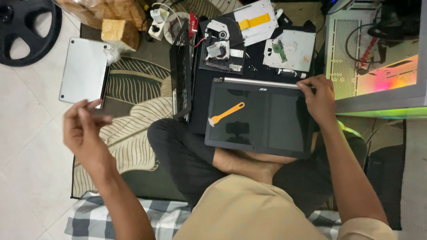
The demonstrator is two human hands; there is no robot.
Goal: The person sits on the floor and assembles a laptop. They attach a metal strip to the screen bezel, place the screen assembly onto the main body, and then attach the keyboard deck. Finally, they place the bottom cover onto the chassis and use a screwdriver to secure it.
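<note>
the black laptop screen panel lies flat across the person's lap, an orange plastic pry tool resting on its glass. the right hand grips the panel's far right corner. the left hand is raised well to the left, fingers pinched, holding nothing i can make out. judging by this, steady that corner firmly and work the tool along the bezel gently

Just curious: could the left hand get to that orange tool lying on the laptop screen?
Probably yes. The left hand is raised off to the side holding nothing visible, and the orange tool lies uncovered on the laptop screen.
</note>
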